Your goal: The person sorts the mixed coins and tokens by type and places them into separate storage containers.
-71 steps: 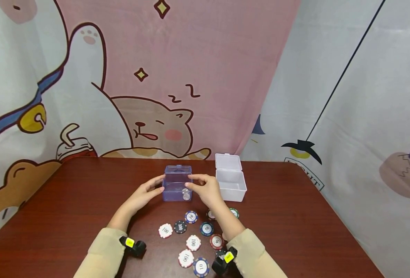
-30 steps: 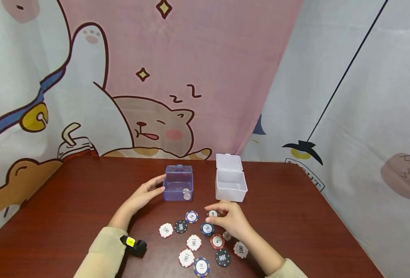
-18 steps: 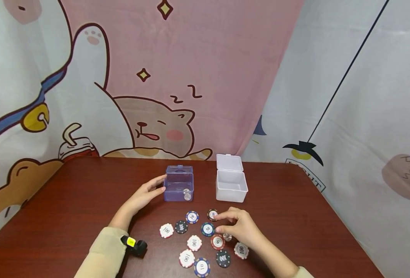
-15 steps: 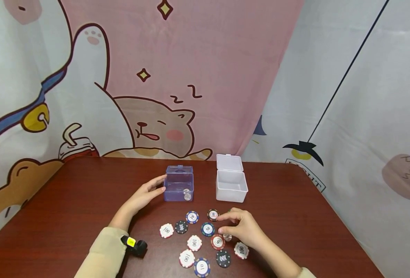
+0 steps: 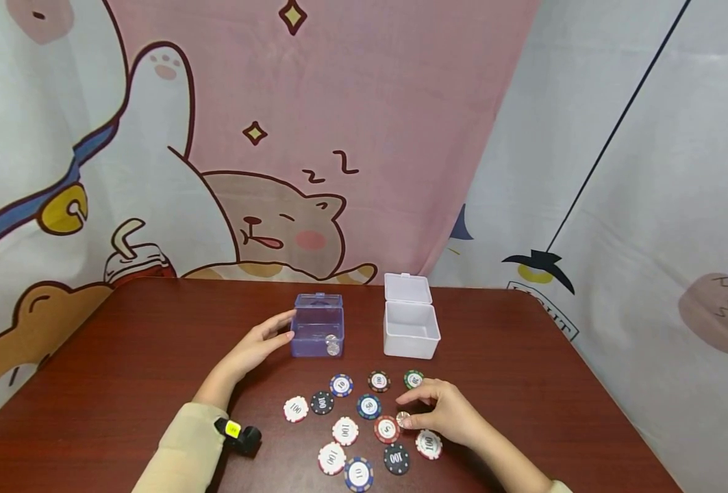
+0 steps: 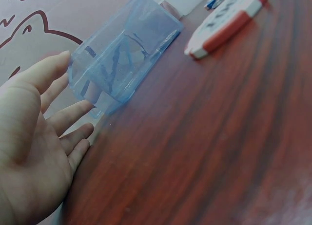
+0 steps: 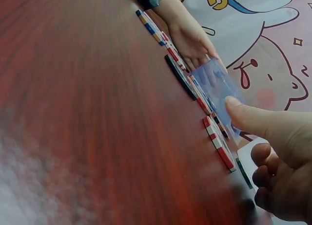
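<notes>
Left hand (image 5: 253, 348): grip relaxed, fingertips at translucent blue box (image 5: 307, 348), center frame. Right hand (image 5: 448, 411): grip released, thumb at silver coin (image 5: 401, 415), lower center, amid poker chips (image 5: 387, 429).

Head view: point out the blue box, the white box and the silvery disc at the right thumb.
Blue box (image 5: 309, 348), head view: its front wall.
White box (image 5: 409, 347), head view: its front wall.
Silvery disc (image 5: 401, 415), head view: the uncovered part of its face.
</notes>
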`<state>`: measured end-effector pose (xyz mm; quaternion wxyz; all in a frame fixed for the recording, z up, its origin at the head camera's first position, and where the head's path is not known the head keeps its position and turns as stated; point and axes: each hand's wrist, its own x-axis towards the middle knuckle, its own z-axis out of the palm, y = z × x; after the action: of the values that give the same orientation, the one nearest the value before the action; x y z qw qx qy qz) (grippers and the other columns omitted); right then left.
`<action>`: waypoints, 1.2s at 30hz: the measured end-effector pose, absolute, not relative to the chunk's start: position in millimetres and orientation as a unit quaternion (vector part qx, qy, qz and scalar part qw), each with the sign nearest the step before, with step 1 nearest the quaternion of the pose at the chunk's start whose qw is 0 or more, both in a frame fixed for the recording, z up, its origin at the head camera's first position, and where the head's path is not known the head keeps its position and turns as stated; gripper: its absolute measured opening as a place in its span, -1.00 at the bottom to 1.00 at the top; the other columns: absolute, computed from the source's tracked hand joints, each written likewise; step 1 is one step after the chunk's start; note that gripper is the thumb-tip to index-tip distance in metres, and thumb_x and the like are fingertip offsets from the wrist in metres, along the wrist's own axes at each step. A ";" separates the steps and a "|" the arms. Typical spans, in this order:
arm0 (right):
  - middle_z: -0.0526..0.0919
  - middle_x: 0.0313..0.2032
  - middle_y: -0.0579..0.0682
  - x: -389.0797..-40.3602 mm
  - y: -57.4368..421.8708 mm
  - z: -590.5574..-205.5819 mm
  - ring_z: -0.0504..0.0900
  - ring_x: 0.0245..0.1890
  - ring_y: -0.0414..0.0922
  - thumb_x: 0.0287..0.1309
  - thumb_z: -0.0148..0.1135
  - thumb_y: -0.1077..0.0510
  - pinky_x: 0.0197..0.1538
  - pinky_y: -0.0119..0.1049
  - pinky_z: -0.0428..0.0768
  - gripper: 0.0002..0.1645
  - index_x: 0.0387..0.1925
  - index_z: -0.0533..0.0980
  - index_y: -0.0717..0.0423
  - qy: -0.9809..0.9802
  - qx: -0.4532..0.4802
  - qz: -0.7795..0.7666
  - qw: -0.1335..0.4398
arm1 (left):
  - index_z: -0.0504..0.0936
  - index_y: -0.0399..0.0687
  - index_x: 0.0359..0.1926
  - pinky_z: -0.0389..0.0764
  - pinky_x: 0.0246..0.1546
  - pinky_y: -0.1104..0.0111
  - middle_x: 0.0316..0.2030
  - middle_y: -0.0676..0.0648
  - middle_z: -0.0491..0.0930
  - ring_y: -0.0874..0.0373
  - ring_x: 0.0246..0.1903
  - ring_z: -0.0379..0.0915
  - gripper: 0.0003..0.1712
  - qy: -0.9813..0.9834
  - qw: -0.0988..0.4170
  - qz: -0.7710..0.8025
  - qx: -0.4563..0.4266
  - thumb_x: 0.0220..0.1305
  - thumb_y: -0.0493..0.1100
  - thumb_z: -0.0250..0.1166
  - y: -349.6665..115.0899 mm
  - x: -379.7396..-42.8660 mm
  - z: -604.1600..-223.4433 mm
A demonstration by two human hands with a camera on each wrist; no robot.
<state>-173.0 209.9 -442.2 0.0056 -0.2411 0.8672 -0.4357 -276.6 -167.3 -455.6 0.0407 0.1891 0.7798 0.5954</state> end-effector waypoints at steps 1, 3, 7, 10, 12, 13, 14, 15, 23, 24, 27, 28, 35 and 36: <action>0.40 -0.57 0.02 -171.4 209.1 -440.2 0.32 -0.48 -0.14 -0.19 0.56 0.16 -0.43 -0.38 0.32 -0.69 -0.29 0.72 0.08 0.870 -0.240 -0.431 0.008 | 0.25 -0.14 0.40 0.13 0.23 -0.12 0.29 -0.29 0.30 -0.16 0.29 0.18 -0.39 0.780 0.041 0.596 0.189 0.37 -0.20 0.16 -167.5 -276.8 -455.9; 0.39 -0.58 0.07 -167.7 206.8 -434.2 0.32 -0.48 -0.11 -0.20 0.55 0.23 -0.42 -0.37 0.31 -0.70 -0.30 0.71 0.14 0.871 -0.239 -0.428 0.014 | 0.25 -0.14 0.40 0.12 0.24 -0.12 0.29 -0.28 0.30 -0.16 0.29 0.18 -0.38 0.779 0.041 0.597 0.187 0.36 -0.21 0.17 -167.6 -277.0 -456.0; 0.39 -0.58 0.10 -164.6 204.8 -428.6 0.32 -0.48 -0.10 -0.21 0.54 0.27 -0.42 -0.36 0.30 -0.71 -0.32 0.70 0.19 0.873 -0.240 -0.425 0.011 | 0.24 -0.17 0.40 0.13 0.23 -0.12 0.30 -0.30 0.29 -0.18 0.29 0.16 -0.38 0.778 0.039 0.597 0.190 0.36 -0.22 0.16 -167.7 -277.2 -456.0; 0.40 -0.56 -0.03 -170.8 210.0 -439.2 0.32 -0.46 -0.16 -0.22 0.57 0.15 -0.41 -0.36 0.32 -0.70 -0.32 0.71 0.06 0.876 -0.243 -0.416 0.010 | 0.23 -0.19 0.40 0.13 0.23 -0.12 0.30 -0.32 0.27 -0.20 0.30 0.15 -0.38 0.776 0.039 0.599 0.195 0.37 -0.23 0.16 -167.1 -276.5 -454.9; 0.39 -0.56 -0.14 -175.5 213.2 -447.5 0.31 -0.45 -0.20 -0.23 0.58 0.07 -0.40 -0.36 0.33 -0.70 -0.33 0.72 -0.05 0.883 -0.246 -0.399 0.010 | 0.23 -0.19 0.40 0.13 0.23 -0.12 0.30 -0.33 0.27 -0.21 0.30 0.15 -0.38 0.775 0.040 0.600 0.195 0.37 -0.24 0.16 -166.8 -275.6 -454.0; 0.38 -0.56 -0.17 -177.2 214.0 -450.3 0.31 -0.45 -0.21 -0.24 0.58 0.04 -0.40 -0.35 0.33 -0.70 -0.34 0.72 -0.10 0.887 -0.247 -0.391 0.009 | 0.23 -0.20 0.40 0.14 0.23 -0.12 0.30 -0.33 0.27 -0.21 0.29 0.15 -0.38 0.775 0.040 0.600 0.195 0.36 -0.24 0.16 -166.9 -275.0 -453.6; 0.39 -0.55 -0.20 -177.9 214.0 -451.7 0.31 -0.44 -0.22 -0.25 0.58 0.01 -0.39 -0.35 0.33 -0.71 -0.35 0.71 -0.15 0.891 -0.244 -0.382 0.010 | 0.22 -0.20 0.40 0.14 0.22 -0.12 0.30 -0.34 0.26 -0.22 0.29 0.15 -0.37 0.776 0.039 0.599 0.194 0.36 -0.24 0.16 -167.0 -274.4 -453.2; 0.38 -0.55 -0.22 -178.1 213.6 -452.3 0.31 -0.44 -0.22 -0.25 0.59 0.00 -0.38 -0.34 0.33 -0.72 -0.37 0.71 -0.19 0.895 -0.243 -0.375 0.010 | 0.22 -0.21 0.40 0.14 0.22 -0.13 0.30 -0.34 0.26 -0.22 0.29 0.15 -0.37 0.776 0.039 0.600 0.194 0.36 -0.25 0.15 -167.3 -274.0 -453.1; 0.38 -0.56 -0.24 -176.8 210.3 -450.7 0.31 -0.42 -0.22 -0.29 0.60 0.04 -0.36 -0.33 0.31 -0.75 -0.49 0.65 -0.24 0.906 -0.225 -0.359 0.004 | 0.22 -0.21 0.40 0.14 0.22 -0.13 0.30 -0.35 0.26 -0.23 0.29 0.15 -0.37 0.775 0.039 0.601 0.194 0.36 -0.25 0.16 -166.9 -273.6 -452.1; 0.38 -0.56 -0.23 -176.5 210.1 -450.4 0.31 -0.43 -0.22 -0.29 0.60 0.05 -0.36 -0.33 0.31 -0.75 -0.50 0.64 -0.22 0.906 -0.223 -0.360 0.004 | 0.23 -0.20 0.40 0.14 0.22 -0.12 0.30 -0.34 0.27 -0.21 0.29 0.16 -0.38 0.775 0.040 0.600 0.194 0.36 -0.24 0.16 -166.7 -273.6 -451.7; 0.37 -0.55 -0.22 -175.9 209.4 -449.7 0.31 -0.42 -0.22 -0.28 0.59 0.07 -0.35 -0.33 0.31 -0.74 -0.52 0.62 -0.19 0.907 -0.213 -0.362 0.009 | 0.23 -0.19 0.40 0.15 0.23 -0.11 0.30 -0.33 0.27 -0.21 0.29 0.16 -0.38 0.775 0.040 0.599 0.195 0.36 -0.23 0.16 -166.4 -274.7 -452.1; 0.36 -0.55 -0.22 -175.7 209.1 -449.5 0.31 -0.42 -0.22 -0.28 0.59 0.08 -0.35 -0.33 0.31 -0.74 -0.52 0.61 -0.17 0.907 -0.211 -0.364 0.010 | 0.22 -0.21 0.40 0.16 0.22 -0.11 0.30 -0.34 0.27 -0.21 0.29 0.16 -0.37 0.777 0.038 0.596 0.197 0.36 -0.23 0.16 -166.5 -275.3 -452.7; 0.32 -0.59 -0.21 -174.8 210.4 -449.1 0.30 -0.48 -0.26 -0.19 0.55 0.04 -0.40 -0.36 0.30 -0.79 -0.55 0.59 -0.14 0.897 -0.207 -0.390 0.008 | 0.19 -0.25 0.40 0.15 0.22 -0.12 0.30 -0.36 0.25 -0.24 0.29 0.15 -0.36 0.773 0.039 0.602 0.199 0.37 -0.23 0.15 -166.7 -274.4 -453.4; 0.31 -0.60 -0.21 -174.8 210.8 -449.0 0.30 -0.50 -0.28 -0.16 0.53 0.04 -0.42 -0.37 0.29 -0.80 -0.56 0.59 -0.13 0.894 -0.209 -0.397 0.007 | 0.19 -0.24 0.41 0.15 0.22 -0.12 0.30 -0.36 0.25 -0.24 0.29 0.14 -0.36 0.772 0.040 0.603 0.199 0.37 -0.23 0.15 -166.8 -274.2 -453.3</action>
<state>-174.8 210.8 -449.0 0.0068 -0.2094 0.8937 -0.3967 -274.2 -166.8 -453.3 0.0398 0.1987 0.7717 0.6028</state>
